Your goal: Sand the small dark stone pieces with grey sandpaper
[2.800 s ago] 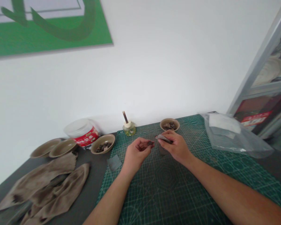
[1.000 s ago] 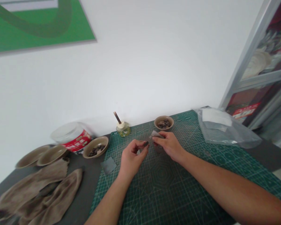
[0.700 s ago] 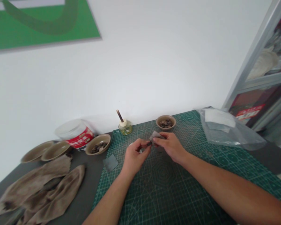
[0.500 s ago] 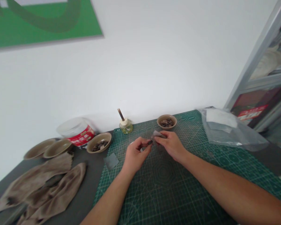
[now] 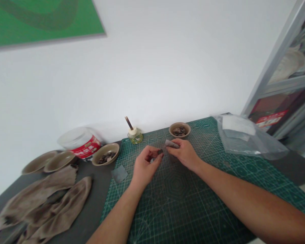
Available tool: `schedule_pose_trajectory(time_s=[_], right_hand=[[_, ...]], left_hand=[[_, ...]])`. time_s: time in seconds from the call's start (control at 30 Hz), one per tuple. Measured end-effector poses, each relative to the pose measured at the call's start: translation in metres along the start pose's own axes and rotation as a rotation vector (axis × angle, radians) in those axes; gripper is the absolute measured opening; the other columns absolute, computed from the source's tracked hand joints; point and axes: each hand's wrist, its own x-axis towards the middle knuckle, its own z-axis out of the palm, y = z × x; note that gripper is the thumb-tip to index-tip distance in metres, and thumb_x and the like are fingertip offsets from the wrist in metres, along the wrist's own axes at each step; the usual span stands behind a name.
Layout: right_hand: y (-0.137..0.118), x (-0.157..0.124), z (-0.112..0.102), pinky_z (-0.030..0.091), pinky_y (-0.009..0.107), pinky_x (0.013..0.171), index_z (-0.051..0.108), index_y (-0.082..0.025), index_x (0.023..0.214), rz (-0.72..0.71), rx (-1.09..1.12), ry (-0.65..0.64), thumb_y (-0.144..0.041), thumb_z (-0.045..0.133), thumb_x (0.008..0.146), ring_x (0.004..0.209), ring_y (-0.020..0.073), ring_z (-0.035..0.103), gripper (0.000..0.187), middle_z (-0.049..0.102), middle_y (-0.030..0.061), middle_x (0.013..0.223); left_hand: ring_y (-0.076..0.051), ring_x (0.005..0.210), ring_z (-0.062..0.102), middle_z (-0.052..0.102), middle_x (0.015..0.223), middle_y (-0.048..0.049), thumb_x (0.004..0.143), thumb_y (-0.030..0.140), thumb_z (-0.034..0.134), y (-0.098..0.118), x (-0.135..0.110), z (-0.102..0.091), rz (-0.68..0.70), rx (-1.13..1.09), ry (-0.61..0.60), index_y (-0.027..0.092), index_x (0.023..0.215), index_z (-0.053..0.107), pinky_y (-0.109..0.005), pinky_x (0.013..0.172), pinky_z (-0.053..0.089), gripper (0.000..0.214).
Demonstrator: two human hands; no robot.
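Note:
Above the green cutting mat (image 5: 178, 210), my left hand (image 5: 144, 166) pinches a small dark stone (image 5: 160, 151) between thumb and fingers. My right hand (image 5: 184, 154) is closed on a folded grey piece of sandpaper (image 5: 171, 144), just right of the stone. A small gap shows between the two. On the mat left of my left hand lies a flat grey square sheet (image 5: 119, 174). Behind my right hand stands a bowl of small stones (image 5: 180, 130). A second bowl with stones (image 5: 106, 154) sits left of the mat's edge.
Two more bowls (image 5: 39, 162), a clear tub with a red label (image 5: 85, 146) and a brown cloth (image 5: 53, 203) are at the left. A glass bottle with sticks (image 5: 135, 136) stands by the wall. A clear plastic bag (image 5: 249, 135) lies at the right, beside a shelf frame (image 5: 266, 64).
My hands have drawn slightly apart, so the sandpaper no longer meets the stone. The sandpaper is tipped to a different angle. The whole view has shifted a little.

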Motion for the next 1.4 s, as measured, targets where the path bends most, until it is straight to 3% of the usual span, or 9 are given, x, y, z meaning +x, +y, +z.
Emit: schedule_pose_trajectory(time_s=[0.1,0.17,0.3,0.43,0.6,0.8,1.0,1.4], right_hand=[[-0.001,-0.001,0.000,0.035,0.023,0.053,0.068,-0.017,0.078,-0.032,0.000,0.009,-0.031,0.063,0.079,0.056,0.0122,0.047,0.016,0.058,-0.0017,0.064],[-0.003,-0.002,0.000,0.034,0.023,0.052,0.067,-0.017,0.076,-0.044,0.012,0.012,-0.032,0.062,0.080,0.056,0.0122,0.047,0.016,0.057,-0.0018,0.064],[-0.007,-0.004,-0.002,0.038,0.023,0.056,0.066,-0.017,0.081,-0.057,0.063,0.029,-0.033,0.062,0.082,0.061,0.0132,0.052,0.017,0.061,-0.0007,0.070],[-0.011,-0.009,-0.002,0.040,0.023,0.058,0.068,-0.017,0.082,-0.086,0.018,0.047,-0.032,0.062,0.082,0.063,0.0138,0.055,0.016,0.063,-0.0007,0.070],[-0.015,-0.015,0.004,0.047,0.025,0.075,0.071,-0.019,0.089,-0.227,-0.002,-0.031,-0.024,0.065,0.081,0.081,0.0160,0.062,0.011,0.068,0.0024,0.089],[-0.012,-0.012,0.004,0.047,0.027,0.073,0.073,-0.019,0.086,-0.185,-0.046,0.032,-0.024,0.066,0.082,0.079,0.0167,0.063,0.009,0.068,0.0029,0.085],[-0.015,-0.014,0.004,0.048,0.027,0.077,0.074,-0.021,0.090,-0.202,0.066,0.031,-0.028,0.066,0.084,0.085,0.0171,0.064,0.012,0.068,0.0033,0.091],[-0.010,-0.010,0.005,0.047,0.026,0.073,0.074,-0.020,0.087,-0.156,0.020,-0.022,-0.029,0.067,0.082,0.080,0.0169,0.064,0.012,0.069,0.0025,0.088]], left_hand=[[-0.014,0.070,0.062,0.060,0.072,0.0018,0.082,0.027,0.064,0.003,0.000,0.000,-0.018,-0.054,-0.006,0.021,0.107,0.058,-0.024,0.065,0.046,0.026],[-0.015,0.072,0.063,0.063,0.075,0.0001,0.083,0.027,0.062,0.004,0.001,0.001,-0.027,-0.057,-0.013,0.021,0.109,0.059,-0.025,0.065,0.047,0.027],[-0.015,0.075,0.064,0.068,0.082,-0.0032,0.081,0.027,0.064,0.003,0.002,0.000,-0.063,-0.091,-0.043,0.019,0.106,0.060,-0.025,0.068,0.048,0.027],[-0.013,0.064,0.057,0.062,0.070,0.0006,0.080,0.031,0.064,0.000,0.003,-0.002,-0.058,0.157,-0.076,0.018,0.087,0.065,-0.022,0.059,0.042,0.014],[-0.010,0.060,0.049,0.054,0.062,0.0043,0.079,0.026,0.062,-0.002,0.002,-0.003,0.014,0.327,-0.039,0.018,0.068,0.055,-0.020,0.056,0.037,0.015],[-0.011,0.061,0.051,0.057,0.064,0.0033,0.080,0.031,0.063,-0.002,-0.001,-0.001,0.009,0.314,-0.016,0.018,0.069,0.057,-0.020,0.057,0.037,0.018],[-0.011,0.059,0.050,0.058,0.063,0.0034,0.080,0.034,0.064,0.001,-0.004,0.000,-0.016,0.322,0.048,0.018,0.068,0.058,-0.020,0.056,0.036,0.021],[-0.011,0.058,0.050,0.057,0.060,0.0033,0.076,0.032,0.066,0.002,-0.004,0.000,-0.063,0.305,0.055,0.018,0.065,0.060,-0.020,0.054,0.036,0.019]])
